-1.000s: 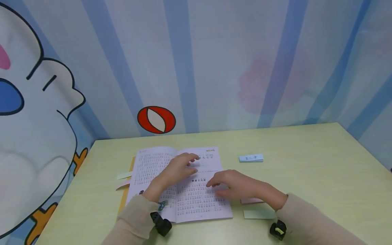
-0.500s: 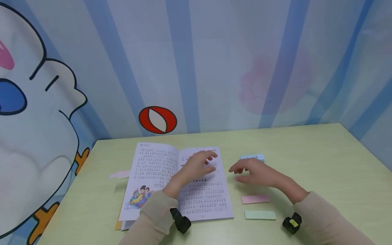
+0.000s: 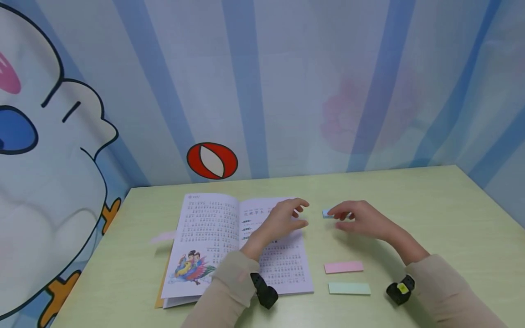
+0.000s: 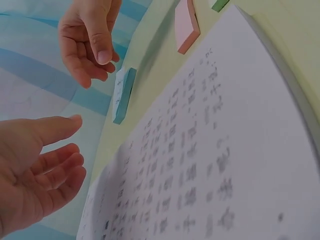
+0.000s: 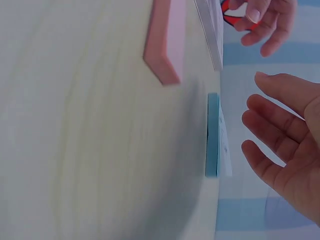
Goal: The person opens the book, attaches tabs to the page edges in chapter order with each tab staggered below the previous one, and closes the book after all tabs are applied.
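An open book lies on the table, its left page showing text and a coloured drawing of figures. Over the upper right page hovers my left hand, fingers loosely bent and holding nothing. My right hand is above the blue sticky-note pad, partly covering it in the head view; the right wrist view shows a gap between the fingers and the blue pad. Handwriting marks the top of the blue pad in the left wrist view. Nothing is in the right hand.
A pink sticky-note pad and a green one lie right of the book. A pale pink tab sticks out from the book's left edge. Behind the table hangs a striped, printed backdrop.
Both hands have moved right, the right hand from the book to over the blue pad. The left page has changed from mostly text to one with the drawing of figures.
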### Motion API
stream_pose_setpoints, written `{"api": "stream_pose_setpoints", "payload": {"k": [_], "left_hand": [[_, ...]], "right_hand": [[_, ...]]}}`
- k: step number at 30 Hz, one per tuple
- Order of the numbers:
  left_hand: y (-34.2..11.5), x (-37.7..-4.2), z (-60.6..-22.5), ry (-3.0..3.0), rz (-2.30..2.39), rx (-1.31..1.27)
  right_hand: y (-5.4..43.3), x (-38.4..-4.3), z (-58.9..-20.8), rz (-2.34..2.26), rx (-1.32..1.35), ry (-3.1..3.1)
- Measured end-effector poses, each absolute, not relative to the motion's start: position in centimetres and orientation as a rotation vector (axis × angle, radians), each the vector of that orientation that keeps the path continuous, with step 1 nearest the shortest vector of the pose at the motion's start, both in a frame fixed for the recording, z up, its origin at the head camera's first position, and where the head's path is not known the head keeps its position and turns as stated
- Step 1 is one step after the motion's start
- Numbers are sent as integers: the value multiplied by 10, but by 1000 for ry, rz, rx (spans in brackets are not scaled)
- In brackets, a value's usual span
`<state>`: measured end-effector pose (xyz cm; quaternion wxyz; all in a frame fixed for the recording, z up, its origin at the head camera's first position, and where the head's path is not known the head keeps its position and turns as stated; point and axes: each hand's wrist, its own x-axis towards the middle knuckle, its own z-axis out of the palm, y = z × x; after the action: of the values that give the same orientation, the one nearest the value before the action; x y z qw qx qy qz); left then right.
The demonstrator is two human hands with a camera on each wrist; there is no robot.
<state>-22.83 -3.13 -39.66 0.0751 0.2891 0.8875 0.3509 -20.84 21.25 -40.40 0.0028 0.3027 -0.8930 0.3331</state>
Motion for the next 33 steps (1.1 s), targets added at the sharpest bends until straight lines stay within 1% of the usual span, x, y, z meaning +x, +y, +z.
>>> {"api": "stream_pose_setpoints", "payload": {"k": [9, 17, 26, 33], "left_hand": [[-11, -234, -406, 2643, 1091, 814], [9, -241, -415, 2657, 1135, 797], [26, -245, -426, 2753, 1041, 872], [31, -245, -427, 2780, 1023, 878]], "right_hand": [[236, -218, -406, 1057, 783, -2789], [243, -230, -416, 1060, 704, -2788], [234, -243, -431, 1086, 735, -2871], [231, -246, -428, 1049, 773, -2900]]}}
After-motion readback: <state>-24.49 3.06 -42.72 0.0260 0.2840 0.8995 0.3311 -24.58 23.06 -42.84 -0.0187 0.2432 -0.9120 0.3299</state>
